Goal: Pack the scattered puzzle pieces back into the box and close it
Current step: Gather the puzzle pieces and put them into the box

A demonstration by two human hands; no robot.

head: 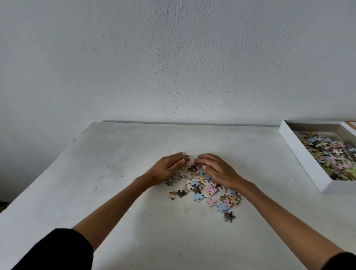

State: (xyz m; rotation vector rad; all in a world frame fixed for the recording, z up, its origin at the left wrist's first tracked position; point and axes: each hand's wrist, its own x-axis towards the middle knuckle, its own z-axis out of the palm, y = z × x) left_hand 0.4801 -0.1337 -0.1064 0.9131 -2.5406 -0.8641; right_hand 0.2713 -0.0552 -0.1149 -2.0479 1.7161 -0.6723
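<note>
A loose heap of pastel and brown puzzle pieces lies in the middle of the white table. My left hand and my right hand lie palm-down over the far side of the heap, fingertips nearly touching, cupped around the pieces. Some pieces are hidden under both palms. A single dark piece lies apart, nearest to me. The open white box sits at the table's right edge, partly filled with many pieces; it is cut off by the frame.
A plain white wall rises directly behind the table's far edge. Behind the box, a corner of a tan-edged flat thing, maybe the lid, shows at the frame's right edge. The table's left edge drops off to a dark floor.
</note>
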